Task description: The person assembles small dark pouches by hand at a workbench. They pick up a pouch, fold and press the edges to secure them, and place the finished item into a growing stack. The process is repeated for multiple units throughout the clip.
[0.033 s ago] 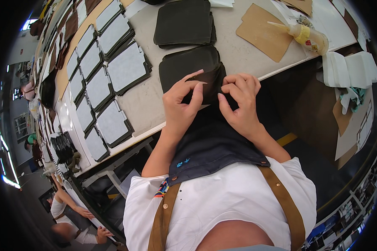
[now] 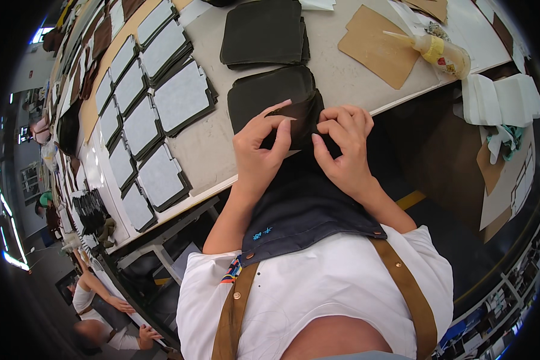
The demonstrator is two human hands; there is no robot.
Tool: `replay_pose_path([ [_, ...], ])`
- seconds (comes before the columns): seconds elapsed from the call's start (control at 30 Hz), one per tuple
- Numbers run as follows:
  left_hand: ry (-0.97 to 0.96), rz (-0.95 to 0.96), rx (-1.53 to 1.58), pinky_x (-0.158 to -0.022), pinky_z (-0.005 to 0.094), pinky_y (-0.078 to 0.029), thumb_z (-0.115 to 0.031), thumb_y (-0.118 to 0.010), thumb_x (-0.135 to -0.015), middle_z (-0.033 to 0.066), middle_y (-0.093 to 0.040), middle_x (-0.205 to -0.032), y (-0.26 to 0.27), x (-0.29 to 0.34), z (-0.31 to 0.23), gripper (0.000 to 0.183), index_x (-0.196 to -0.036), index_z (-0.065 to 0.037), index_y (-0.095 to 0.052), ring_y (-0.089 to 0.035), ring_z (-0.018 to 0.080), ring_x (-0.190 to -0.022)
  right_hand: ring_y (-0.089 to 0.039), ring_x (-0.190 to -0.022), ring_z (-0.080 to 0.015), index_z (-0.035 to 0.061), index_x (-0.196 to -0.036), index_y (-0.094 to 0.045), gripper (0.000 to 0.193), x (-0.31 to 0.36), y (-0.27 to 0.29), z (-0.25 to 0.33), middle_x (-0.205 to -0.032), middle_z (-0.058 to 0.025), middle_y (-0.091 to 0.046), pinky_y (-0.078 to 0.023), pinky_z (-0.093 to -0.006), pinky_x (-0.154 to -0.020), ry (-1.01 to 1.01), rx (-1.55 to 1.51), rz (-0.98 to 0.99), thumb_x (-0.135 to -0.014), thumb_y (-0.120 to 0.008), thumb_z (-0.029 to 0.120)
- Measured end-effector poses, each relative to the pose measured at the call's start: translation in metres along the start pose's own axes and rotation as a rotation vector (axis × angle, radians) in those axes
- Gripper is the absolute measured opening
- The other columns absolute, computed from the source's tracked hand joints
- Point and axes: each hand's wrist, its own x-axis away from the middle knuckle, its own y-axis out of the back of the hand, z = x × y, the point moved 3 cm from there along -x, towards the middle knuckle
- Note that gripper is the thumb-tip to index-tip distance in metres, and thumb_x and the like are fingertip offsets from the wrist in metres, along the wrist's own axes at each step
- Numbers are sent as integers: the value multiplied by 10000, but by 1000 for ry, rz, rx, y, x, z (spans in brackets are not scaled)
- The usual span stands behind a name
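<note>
Both hands are working on one dark leather piece [image 2: 294,123] right at the near edge of the workbench [image 2: 210,150], sitting half on top of another dark panel [image 2: 264,96] of the same shape. The left hand [image 2: 259,150] is pinching the piece's folded edge between thumb and fingers, and the right hand [image 2: 342,147] is curled shut on the same edge just beside it, fingertips pressing down, so it looks like the edge is being turned or pressed along. I'd say this one is mid-way: the fold under the fingers looks partly formed, but I can't tell how much of the edge is finished because the hands are covering it. A little farther off, a stack of dark panels [image 2: 264,33] is lying flat, whether done or waiting I can't tell. To the left, rows of panels with pale grey lining [image 2: 162,114] facing up are running toward the far left end of the bench. To the right, a tan leather sheet [image 2: 378,51] and a squeeze bottle of glue [image 2: 441,54] on its side are lying near the edge, with some white folded pieces [image 2: 501,99] on a lower surface beyond. The bench top is a plain pale grey. The room looks like a workshop, with another person [image 2: 99,312] sitting low at the near left and strip lights glowing along the left rim.
</note>
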Motion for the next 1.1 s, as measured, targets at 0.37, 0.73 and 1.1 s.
replay_pose_path([
  [0.37,-245,46,-136,-902,396,-561,-29,-829,-800,93,-756,-944,-3,0,-3,161,-919,-24,-721,-715,325,-1120,-519,-1075,-273,51,-926,-674,190,-1,-3,0,-1058,-52,-632,-292,-470,-1022,-16,9,-13,-829,-780,176],
  [0.73,-197,-41,-70,-848,349,-578,75,-710,-840,141,-744,-1081,-5,2,0,235,-1039,-41,-754,-736,291,-1024,-535,-1075,-252,51,-946,-690,83,-3,1,-1,-1037,-44,-638,-284,-453,-1047,-57,-86,16,-926,-685,131],
  [1.1,-315,65,-197,-850,359,-584,-58,-807,-775,143,-733,-1144,-3,1,-5,282,-1054,-85,-777,-725,298,-1019,-543,-1087,-240,62,-960,-688,101,-3,3,-1,-1051,-33,-645,-277,-453,-1064,-50,-119,60,-899,-713,137],
])
